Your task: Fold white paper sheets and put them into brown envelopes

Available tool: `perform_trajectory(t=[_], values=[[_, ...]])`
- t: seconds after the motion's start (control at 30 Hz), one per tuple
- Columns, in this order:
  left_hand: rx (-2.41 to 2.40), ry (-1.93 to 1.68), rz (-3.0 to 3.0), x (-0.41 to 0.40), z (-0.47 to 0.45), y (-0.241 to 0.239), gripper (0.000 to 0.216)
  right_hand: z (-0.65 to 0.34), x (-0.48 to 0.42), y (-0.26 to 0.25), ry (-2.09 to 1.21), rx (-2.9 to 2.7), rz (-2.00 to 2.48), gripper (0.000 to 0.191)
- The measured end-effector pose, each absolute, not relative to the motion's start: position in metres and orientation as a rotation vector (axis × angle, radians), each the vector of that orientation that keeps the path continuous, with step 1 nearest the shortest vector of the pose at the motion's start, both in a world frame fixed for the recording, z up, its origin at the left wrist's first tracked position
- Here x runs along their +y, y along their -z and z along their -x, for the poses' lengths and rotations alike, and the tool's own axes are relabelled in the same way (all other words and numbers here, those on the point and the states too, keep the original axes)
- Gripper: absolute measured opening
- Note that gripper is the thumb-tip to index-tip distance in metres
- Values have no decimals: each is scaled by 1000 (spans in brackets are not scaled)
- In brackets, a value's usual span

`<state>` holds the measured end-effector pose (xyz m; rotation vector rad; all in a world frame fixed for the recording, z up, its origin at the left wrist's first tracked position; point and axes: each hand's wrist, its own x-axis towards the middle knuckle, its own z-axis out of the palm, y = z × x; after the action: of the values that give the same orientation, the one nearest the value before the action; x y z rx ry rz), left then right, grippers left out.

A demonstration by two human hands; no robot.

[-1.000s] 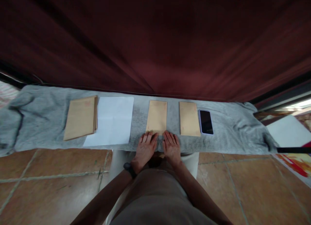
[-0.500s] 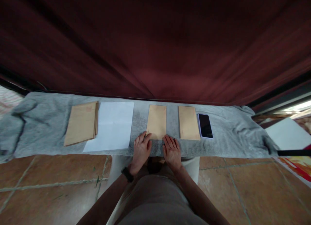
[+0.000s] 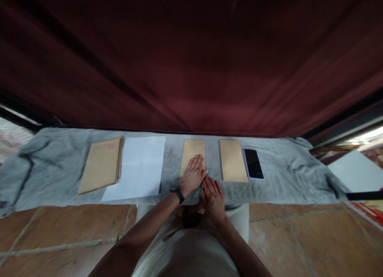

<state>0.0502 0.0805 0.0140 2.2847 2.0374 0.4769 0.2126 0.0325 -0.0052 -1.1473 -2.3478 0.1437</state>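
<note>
My left hand (image 3: 192,174), with a black band at the wrist, lies flat and open on the middle brown envelope (image 3: 194,147), covering its near half. Just below and to the right, my right hand (image 3: 213,194) rests flat on the grey cloth (image 3: 278,177) at the bench's near edge, fingers stretched and empty. A second brown envelope (image 3: 232,160) lies to the right of the first, untouched.
A stack of brown envelopes (image 3: 101,164) and a white sheet (image 3: 138,167) lie on the cloth to the left. A dark phone (image 3: 253,163) lies beside the right envelope. A dark red curtain (image 3: 191,61) hangs behind the bench. Tiled floor (image 3: 60,237) lies below.
My left hand has moved forward from the envelope's near edge onto the envelope itself. My right hand has stayed at the near edge of the cloth. The view has tilted slightly.
</note>
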Motion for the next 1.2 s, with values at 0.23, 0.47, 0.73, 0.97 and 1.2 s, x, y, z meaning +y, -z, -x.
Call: perform_trajectory(t=[0.23,0.47,0.73,0.97,1.2], values=[[2099,-389,-2269,111,-35,-9,67,-212,33,-5,-180,-2338,1147,43],[2091,-374,-2295,140,-32,-10,61,-211,33,-6,-167,-2319,1138,41],[2289,-302,-2148,137,-4,-11,68,-211,33,-4,-166,-2329,1150,40],[2446,-326,-2098,114,7,-17,68,-211,33,-6,-180,-2333,1147,42],[1900,-442,-2469,50,-42,-27,52,-211,33,-2,-161,-2317,1139,41]])
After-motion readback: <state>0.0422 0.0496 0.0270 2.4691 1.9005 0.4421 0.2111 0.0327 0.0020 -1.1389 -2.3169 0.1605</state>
